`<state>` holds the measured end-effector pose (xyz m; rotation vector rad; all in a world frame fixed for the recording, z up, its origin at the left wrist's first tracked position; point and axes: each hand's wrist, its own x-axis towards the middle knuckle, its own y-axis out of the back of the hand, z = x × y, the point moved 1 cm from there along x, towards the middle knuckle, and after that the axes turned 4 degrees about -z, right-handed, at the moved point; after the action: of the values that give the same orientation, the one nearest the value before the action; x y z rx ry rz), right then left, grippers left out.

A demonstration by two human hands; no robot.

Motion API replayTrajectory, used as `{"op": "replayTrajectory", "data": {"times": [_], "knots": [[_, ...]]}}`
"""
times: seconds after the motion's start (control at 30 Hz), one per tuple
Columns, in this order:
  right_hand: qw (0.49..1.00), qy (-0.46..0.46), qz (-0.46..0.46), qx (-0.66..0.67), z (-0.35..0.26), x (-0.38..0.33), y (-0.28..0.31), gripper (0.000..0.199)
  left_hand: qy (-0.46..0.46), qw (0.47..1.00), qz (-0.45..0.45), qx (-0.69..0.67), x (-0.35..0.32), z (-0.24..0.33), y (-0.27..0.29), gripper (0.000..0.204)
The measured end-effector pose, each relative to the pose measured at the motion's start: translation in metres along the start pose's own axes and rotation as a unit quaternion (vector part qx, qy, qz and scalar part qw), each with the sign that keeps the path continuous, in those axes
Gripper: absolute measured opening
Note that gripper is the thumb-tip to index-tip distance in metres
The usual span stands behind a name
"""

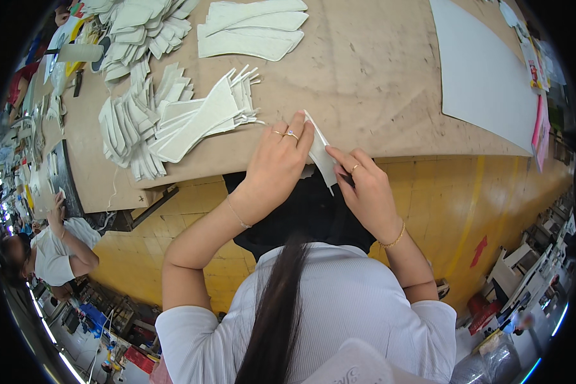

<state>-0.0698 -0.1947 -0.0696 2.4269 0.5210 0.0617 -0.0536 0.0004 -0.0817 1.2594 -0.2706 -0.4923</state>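
A narrow white fabric piece [320,159] lies aslant over the table's near edge, between my two hands. My left hand [280,157] bears on its left side, fingers close together and pointing away from me; the thumb is hidden. My right hand [366,189] is closed at the piece's right edge, thumb and forefinger pinching it. Something small and dark shows under the right fingers, too hidden to name. Left of my left hand lies a fanned bundle of similar white pieces [198,125], with thin ends sticking out on its right.
The brown-covered table [371,77] carries a large white stack [137,29] at far left, more white pieces [253,29] at the back and a white sheet [480,77] at right. A pink packet [541,134] hangs by the right edge. Another person [64,246] works at left.
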Motion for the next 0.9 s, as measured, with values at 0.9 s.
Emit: {"op": "replayTrajectory", "data": {"times": [0.9], "knots": [[0.949,-0.248,-0.039,0.190,0.025,0.002,-0.008,0.023,-0.008,0.999,0.021,0.044,-0.002,-0.004,-0.011,0.059]]}}
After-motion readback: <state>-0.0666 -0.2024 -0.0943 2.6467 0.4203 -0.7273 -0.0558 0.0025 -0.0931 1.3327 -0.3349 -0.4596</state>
